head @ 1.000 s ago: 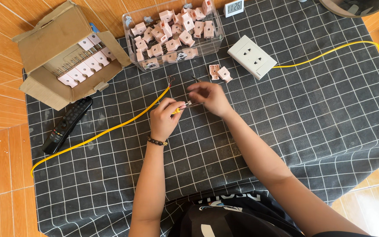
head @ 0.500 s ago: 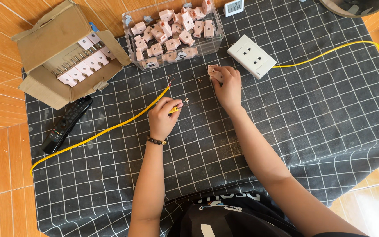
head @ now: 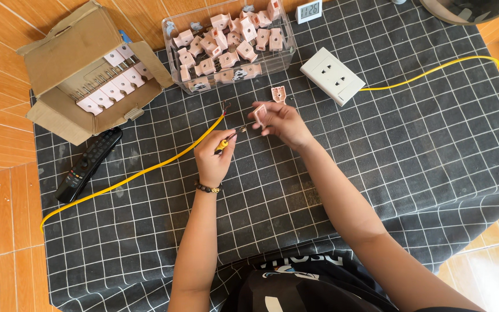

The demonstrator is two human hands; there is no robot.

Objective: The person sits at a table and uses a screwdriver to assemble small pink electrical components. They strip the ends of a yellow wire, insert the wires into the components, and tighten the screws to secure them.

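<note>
Roughly at the far left, an open cardboard box (head: 82, 63) sits on the checked black cloth (head: 411, 173), with a row of pale pink socket parts standing inside it. Just near of it lies a black remote control (head: 88, 163), and a yellow wire (head: 140, 171) runs from the left edge of the cloth up toward the middle, its bare end lying free beside the hands.

Toward the middle, the left hand (head: 213, 159) has its fingers curled and pressed around a small screwdriver (head: 230, 139) with a yellow handle, tip aimed right. The right hand (head: 281, 122) pinches one small pink socket part (head: 259, 112) between thumb and fingertips, held just above the cloth and very near the screwdriver tip; whether they touch I cannot tell. A second pink piece (head: 278, 93) lies on the cloth just beyond that hand.

Farther back stands a clear plastic tub (head: 229, 46) heaped with many more pink parts. To the right lies a white wall socket plate (head: 333, 75), with another yellow wire (head: 428, 71) leading away from it to the far right.

Judging by this, the work looks to be at an early stage: one part is in hand with the tool brought to it, the near wire is not yet joined to anything, and the tub and box remain full.
</note>
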